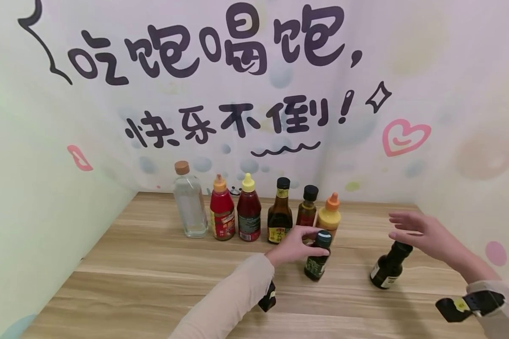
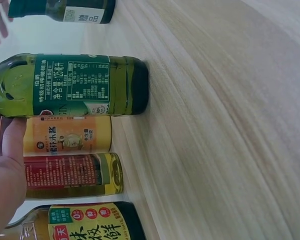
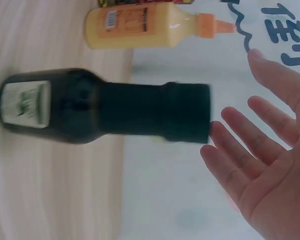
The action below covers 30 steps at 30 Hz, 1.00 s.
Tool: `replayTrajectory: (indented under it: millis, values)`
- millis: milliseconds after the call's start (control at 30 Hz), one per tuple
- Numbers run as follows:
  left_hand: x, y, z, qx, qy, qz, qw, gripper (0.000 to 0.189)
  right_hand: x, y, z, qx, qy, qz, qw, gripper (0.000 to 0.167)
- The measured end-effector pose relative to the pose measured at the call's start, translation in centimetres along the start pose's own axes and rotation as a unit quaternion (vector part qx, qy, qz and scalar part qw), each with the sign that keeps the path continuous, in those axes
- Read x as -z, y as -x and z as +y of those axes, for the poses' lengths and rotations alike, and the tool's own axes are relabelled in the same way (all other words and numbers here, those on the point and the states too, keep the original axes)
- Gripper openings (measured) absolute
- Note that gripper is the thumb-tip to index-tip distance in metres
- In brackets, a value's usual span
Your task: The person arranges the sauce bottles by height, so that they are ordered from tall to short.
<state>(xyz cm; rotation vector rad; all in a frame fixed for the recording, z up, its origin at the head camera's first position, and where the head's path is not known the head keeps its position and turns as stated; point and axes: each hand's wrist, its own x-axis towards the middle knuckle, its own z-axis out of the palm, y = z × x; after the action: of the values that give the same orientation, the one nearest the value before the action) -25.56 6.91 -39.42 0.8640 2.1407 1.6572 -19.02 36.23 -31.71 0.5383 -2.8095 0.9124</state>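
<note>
My left hand [image 1: 294,245] reaches over a small green olive oil bottle [image 1: 316,267], thumb and fingers curled round its neck below the dark cap. The left wrist view shows the bottle's green label [image 2: 72,82] and the thumb [image 2: 14,139] along its side. On the right stands a dark long-necked bottle [image 1: 383,270] with a white label. My right hand [image 1: 424,235] is beside its cap, fingers spread and holding nothing. In the right wrist view, the fingertips come close to the dark cap [image 3: 190,112]; whether they touch cannot be told.
Along the wall stand a clear bottle [image 1: 190,207] with a brown cap, two red squeeze bottles [image 1: 222,214], a soy sauce bottle [image 1: 280,214], a black-capped bottle [image 1: 307,209] and a yellow squeeze bottle [image 1: 329,217]. The wooden table [image 1: 152,282] meets a printed wall cloth [image 1: 254,94].
</note>
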Motion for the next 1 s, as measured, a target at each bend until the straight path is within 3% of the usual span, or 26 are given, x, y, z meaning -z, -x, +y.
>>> replayTrajectory:
  millis: [200,800,1000]
  values:
    - [-0.2,0.0,0.2,0.001,0.003,-0.001,1.0,0.041,-1.1,1.6,1.3,0.025,-0.031,0.014,0.9991,0.04]
    - [-0.3,-0.1,-0.2,-0.001,0.006,0.003,1.0,0.042,-2.1,2.6,1.3,-0.053,-0.031,0.035,0.9975,0.029]
    - [-0.2,0.1,0.3,0.005,0.001,0.01,0.9999,0.041,-2.3,2.7,1.3,-0.051,-0.031,0.036,0.9976,0.028]
